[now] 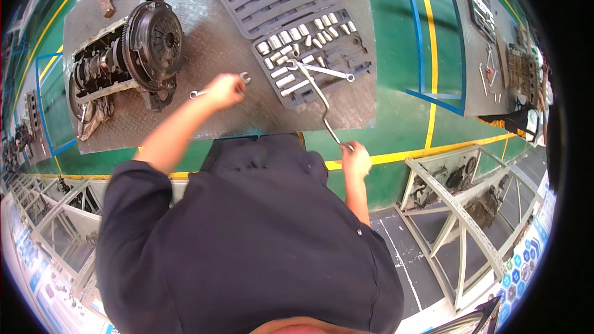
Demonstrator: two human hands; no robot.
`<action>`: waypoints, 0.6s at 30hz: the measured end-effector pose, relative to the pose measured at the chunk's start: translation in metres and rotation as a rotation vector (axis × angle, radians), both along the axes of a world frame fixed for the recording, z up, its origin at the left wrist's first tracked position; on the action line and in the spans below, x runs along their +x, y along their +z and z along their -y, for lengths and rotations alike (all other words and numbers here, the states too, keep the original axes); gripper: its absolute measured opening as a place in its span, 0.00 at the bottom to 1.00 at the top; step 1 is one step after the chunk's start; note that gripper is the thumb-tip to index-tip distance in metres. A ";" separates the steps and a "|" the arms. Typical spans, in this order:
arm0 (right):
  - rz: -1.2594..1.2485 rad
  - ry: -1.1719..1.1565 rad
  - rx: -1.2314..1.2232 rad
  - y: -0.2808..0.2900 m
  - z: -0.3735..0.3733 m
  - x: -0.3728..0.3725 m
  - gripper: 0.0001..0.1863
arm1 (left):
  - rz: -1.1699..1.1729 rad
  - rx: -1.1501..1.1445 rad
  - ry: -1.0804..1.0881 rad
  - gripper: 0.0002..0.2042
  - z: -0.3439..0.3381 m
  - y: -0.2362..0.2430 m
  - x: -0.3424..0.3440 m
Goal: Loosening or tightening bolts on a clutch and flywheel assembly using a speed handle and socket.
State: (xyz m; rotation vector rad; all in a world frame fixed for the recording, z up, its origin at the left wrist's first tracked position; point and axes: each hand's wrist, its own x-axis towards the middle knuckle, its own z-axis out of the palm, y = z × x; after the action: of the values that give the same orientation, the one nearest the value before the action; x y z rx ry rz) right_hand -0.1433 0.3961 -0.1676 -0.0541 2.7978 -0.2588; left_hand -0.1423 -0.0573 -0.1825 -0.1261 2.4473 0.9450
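My right hand (356,159) grips the end of a cranked speed handle (326,111) past the table's near edge. The bent shaft reaches over the tool case, its far end by the sockets. My left hand (228,91), slightly blurred, is curled closed above the table; what it holds, if anything, is hidden. A combination wrench (245,78) shows on both sides of that hand, its middle covered. Another combination wrench (331,73) lies across the open grey socket case (365,80), which holds several chrome sockets (285,37).
An engine block (102,65) with a clutch and flywheel (158,32) stands on the metal-plate table (204,25) at left. A stained rag (98,120) lies near its lower left. A second table (476,86) with tools is at right. White frames (458,210) stand on the floor behind me.
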 end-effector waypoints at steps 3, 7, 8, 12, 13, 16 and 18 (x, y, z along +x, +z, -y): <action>0.048 0.012 0.100 0.007 -0.020 0.012 0.12 | 0.087 -0.067 0.107 0.10 -0.059 -0.087 0.045; 0.041 0.069 0.023 0.019 -0.042 0.019 0.11 | -0.209 -0.176 0.095 0.09 -0.101 -0.133 0.067; 0.036 0.079 0.005 0.021 -0.046 0.018 0.11 | -0.287 -0.217 0.062 0.09 -0.103 -0.134 0.067; 0.062 0.186 -0.062 0.023 -0.042 0.004 0.09 | -0.289 -0.286 0.050 0.12 -0.092 -0.123 0.062; 0.046 0.260 -0.061 0.021 -0.036 -0.003 0.09 | -0.266 -0.298 0.027 0.15 -0.087 -0.118 0.063; 0.013 0.373 -0.105 0.018 -0.007 -0.022 0.09 | -0.195 -0.228 0.064 0.19 -0.074 -0.100 0.071; 0.009 0.419 -0.212 0.018 0.018 -0.033 0.09 | -0.231 -0.162 0.217 0.21 -0.069 -0.087 0.080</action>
State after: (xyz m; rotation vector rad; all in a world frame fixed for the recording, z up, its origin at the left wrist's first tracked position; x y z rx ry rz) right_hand -0.1768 0.3777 -0.1498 -0.6750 2.6563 -0.4443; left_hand -0.0627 0.0112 -0.2696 -0.3633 2.7661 0.8915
